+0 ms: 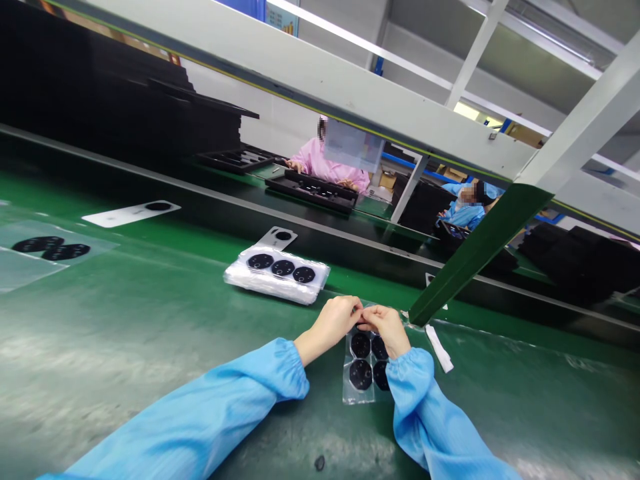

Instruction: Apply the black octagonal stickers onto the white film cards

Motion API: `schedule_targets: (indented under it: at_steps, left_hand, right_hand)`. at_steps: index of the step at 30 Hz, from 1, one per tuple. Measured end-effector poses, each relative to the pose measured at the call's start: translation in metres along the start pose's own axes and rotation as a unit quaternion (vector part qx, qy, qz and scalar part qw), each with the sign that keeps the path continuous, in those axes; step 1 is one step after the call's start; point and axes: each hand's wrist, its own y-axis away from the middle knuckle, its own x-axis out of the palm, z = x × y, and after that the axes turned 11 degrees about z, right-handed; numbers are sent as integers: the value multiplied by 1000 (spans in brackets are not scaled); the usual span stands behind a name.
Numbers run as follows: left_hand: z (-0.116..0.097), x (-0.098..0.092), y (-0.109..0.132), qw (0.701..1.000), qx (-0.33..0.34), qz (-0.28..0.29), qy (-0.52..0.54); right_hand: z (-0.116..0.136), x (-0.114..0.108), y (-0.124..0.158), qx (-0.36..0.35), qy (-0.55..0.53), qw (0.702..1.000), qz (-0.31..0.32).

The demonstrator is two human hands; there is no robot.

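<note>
My left hand point(334, 323) and my right hand point(387, 327) meet at the far end of a clear plastic sheet point(351, 395) on the green bench. Both hands have their fingers closed in a pinch, fingertips together; what sits between them is hidden. Black round discs point(361, 375) lie in the sheet below my hands, and my right wrist partly covers the right-hand ones. Just beyond my left hand is a stack of clear-wrapped sheets point(273, 285), with three black discs showing on top.
A white card with a black disc point(133, 213) lies at the left, near a clear sheet with black discs point(30, 267). A green post point(480, 257) rises right of my hands, beside a white strip point(440, 349). Across the bench, a person in pink point(325, 163) and one in blue point(465, 212) sit by black trays.
</note>
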Motion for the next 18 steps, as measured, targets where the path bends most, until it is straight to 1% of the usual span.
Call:
schedule_targets:
  at_steps: [4,8,14,18]
  left_hand:
    - [0,-1,-5,1000,-10,15,-4]
    - [4,-3,-9,999,-8,28,13]
    - [16,-8,-10,996,18,57,69]
    - [20,-7,-8,993,38,68,92]
  right_hand:
    - [-5,2,-2,-13,16,1000,-14]
    - [-8,2,-5,-16,22,999,-17]
    - [-11,-2,-7,-13,18,1000,-13]
    - [-12,-3,-8,-13,10,1000,-13]
